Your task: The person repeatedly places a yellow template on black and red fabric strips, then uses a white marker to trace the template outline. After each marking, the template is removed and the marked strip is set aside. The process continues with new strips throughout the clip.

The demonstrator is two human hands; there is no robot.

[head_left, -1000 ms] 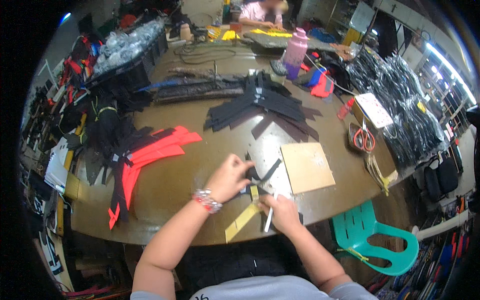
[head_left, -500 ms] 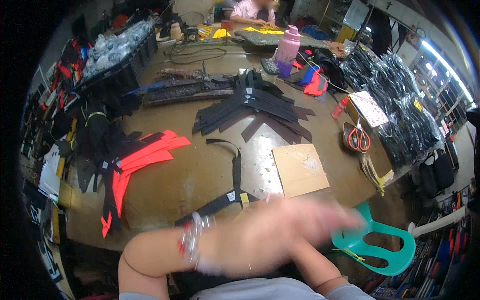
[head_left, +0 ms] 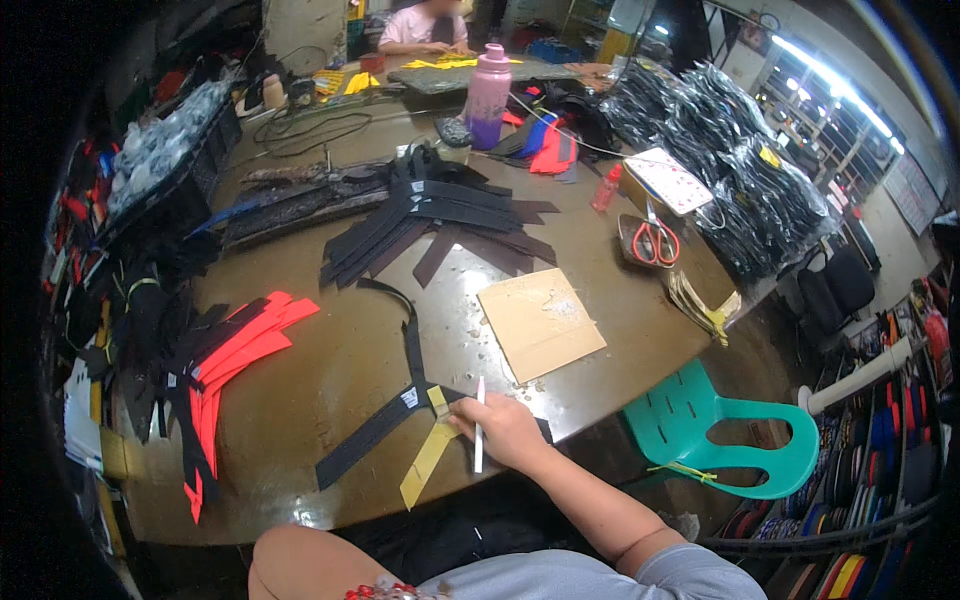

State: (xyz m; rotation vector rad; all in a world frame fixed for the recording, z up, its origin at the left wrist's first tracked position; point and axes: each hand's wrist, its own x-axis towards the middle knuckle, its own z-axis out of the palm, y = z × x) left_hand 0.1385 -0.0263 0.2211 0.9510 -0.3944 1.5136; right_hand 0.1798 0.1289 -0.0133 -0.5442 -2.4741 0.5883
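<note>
Near the table's front edge, my right hand (head_left: pixel 505 428) is closed around a slim white pen-like stick (head_left: pixel 479 440), which points up and down across the fingers. Its fingertips reach the joint of a black Y-shaped strap piece (head_left: pixel 368 440) lying flat, one long arm curling away from me. A yellow strip (head_left: pixel 428 466) extends toward me from under the fingertips, and a short yellow tab (head_left: pixel 436 397) shows at the joint. My left arm is bent at the lower edge, with only a beaded bracelet showing at the wrist; the left hand is out of the picture.
A tan board (head_left: pixel 545 335) lies right of the strap. Beyond are stacked black straps (head_left: pixel 440 205) and a pink-purple bottle (head_left: pixel 490 100). Red straps (head_left: pixel 225 360) lie left. Red-handled scissors (head_left: pixel 655 240) rest in a tray, and a green chair (head_left: pixel 690 410) stands right. Another person sits far off.
My hands, blurred together above the table edge before, have parted. The left has dropped out of view; the right has come down to the strap joint with the white stick. The view has shifted.
</note>
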